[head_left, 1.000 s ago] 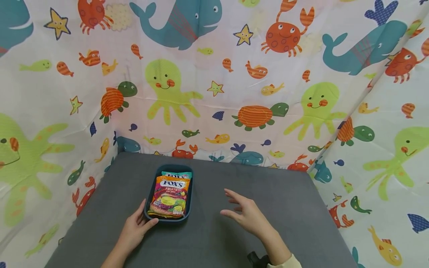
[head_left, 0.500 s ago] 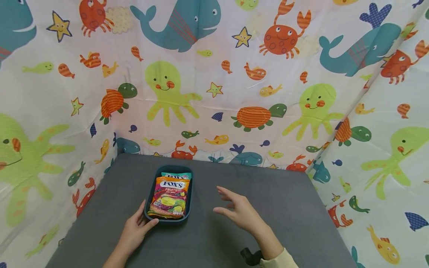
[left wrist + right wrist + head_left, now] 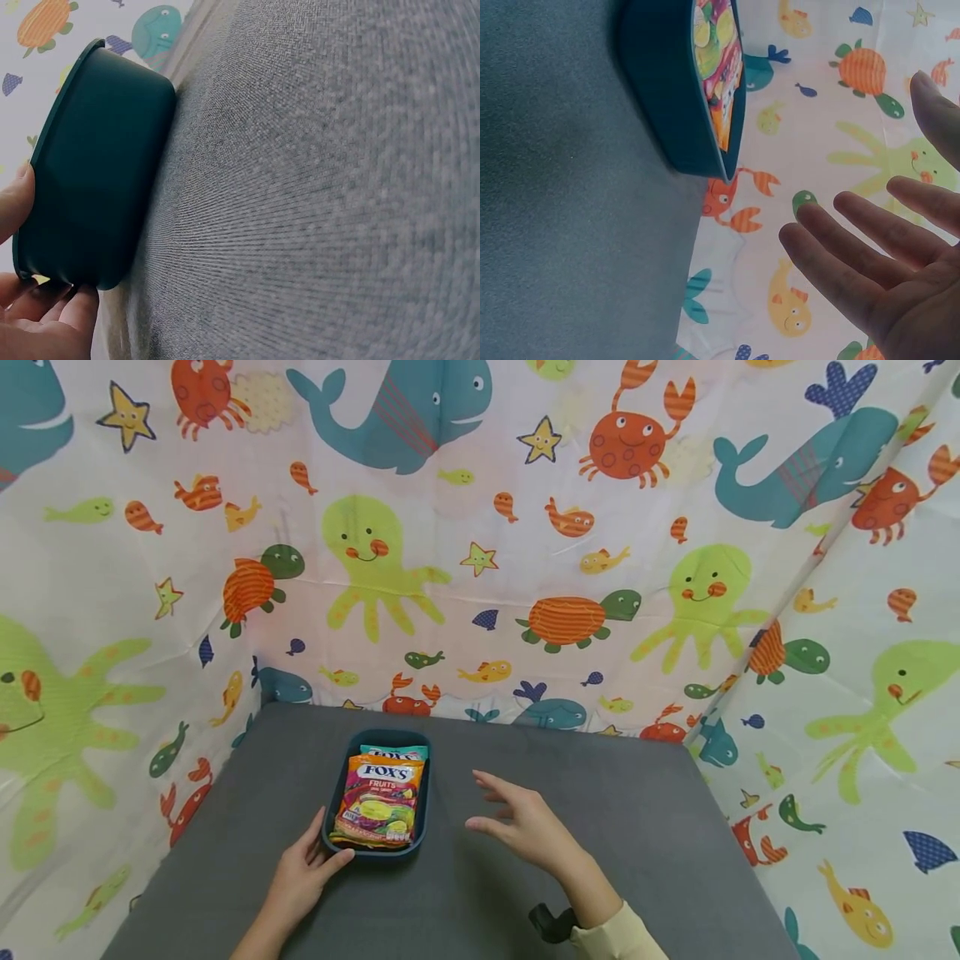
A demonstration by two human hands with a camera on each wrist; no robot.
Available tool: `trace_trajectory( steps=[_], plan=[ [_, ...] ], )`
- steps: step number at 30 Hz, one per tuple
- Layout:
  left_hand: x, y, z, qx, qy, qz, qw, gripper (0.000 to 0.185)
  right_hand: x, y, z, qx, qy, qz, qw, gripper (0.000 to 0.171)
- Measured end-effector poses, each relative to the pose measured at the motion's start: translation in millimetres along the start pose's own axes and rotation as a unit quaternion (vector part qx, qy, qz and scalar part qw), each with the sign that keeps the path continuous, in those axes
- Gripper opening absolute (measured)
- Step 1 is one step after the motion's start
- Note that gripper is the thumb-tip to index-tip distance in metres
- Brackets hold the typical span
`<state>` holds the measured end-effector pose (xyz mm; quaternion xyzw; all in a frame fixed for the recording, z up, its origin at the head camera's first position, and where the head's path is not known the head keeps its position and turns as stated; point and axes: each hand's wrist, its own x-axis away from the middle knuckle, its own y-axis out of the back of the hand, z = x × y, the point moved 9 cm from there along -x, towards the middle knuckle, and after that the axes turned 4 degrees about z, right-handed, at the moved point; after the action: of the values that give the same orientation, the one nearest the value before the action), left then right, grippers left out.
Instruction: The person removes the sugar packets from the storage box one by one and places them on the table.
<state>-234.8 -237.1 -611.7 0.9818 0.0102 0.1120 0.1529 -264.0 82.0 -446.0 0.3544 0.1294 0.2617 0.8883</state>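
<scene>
A dark teal tray (image 3: pixel 428 793) sits on the grey table (image 3: pixel 615 810), left of centre. In it lies a FOX'S fruit candy bag (image 3: pixel 378 802) on top of a teal bag (image 3: pixel 395 751). My left hand (image 3: pixel 302 870) holds the tray's near left corner, with the thumb on the front wall and the fingers along the left side. The left wrist view shows the tray's outer wall (image 3: pixel 97 165) with my left hand (image 3: pixel 41 319) at its edge. My right hand (image 3: pixel 519 827) hovers open with spread fingers just right of the tray, touching nothing. In the right wrist view, my right hand (image 3: pixel 877 270) is beside the tray (image 3: pixel 660 90) and the candy bag (image 3: pixel 718 67).
A curtain printed with sea animals (image 3: pixel 480 568) closes in the table at the back and on both sides. A black wrist strap device (image 3: pixel 550 923) sits at my right wrist near the table's front edge. Bare grey tabletop lies right of the tray.
My right hand has drifted left, closer to the tray, still open. The left hand and the tray have not moved.
</scene>
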Motion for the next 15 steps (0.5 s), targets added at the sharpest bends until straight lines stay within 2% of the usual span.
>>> trace_trajectory(
  steps=[8, 15],
  plan=[
    [1.3, 3.0, 0.8, -0.007, -0.002, -0.002, 1.0000, 0.105, -7.0, -2.8, 5.6, -0.006, -0.006, 0.010, 1.000, 0.072],
    [0.9, 0.7, 0.4, 0.012, -0.004, 0.000, 0.9999, 0.104, -10.8, -5.5, 8.9, -0.015, 0.001, 0.018, 1.000, 0.072]
  ],
)
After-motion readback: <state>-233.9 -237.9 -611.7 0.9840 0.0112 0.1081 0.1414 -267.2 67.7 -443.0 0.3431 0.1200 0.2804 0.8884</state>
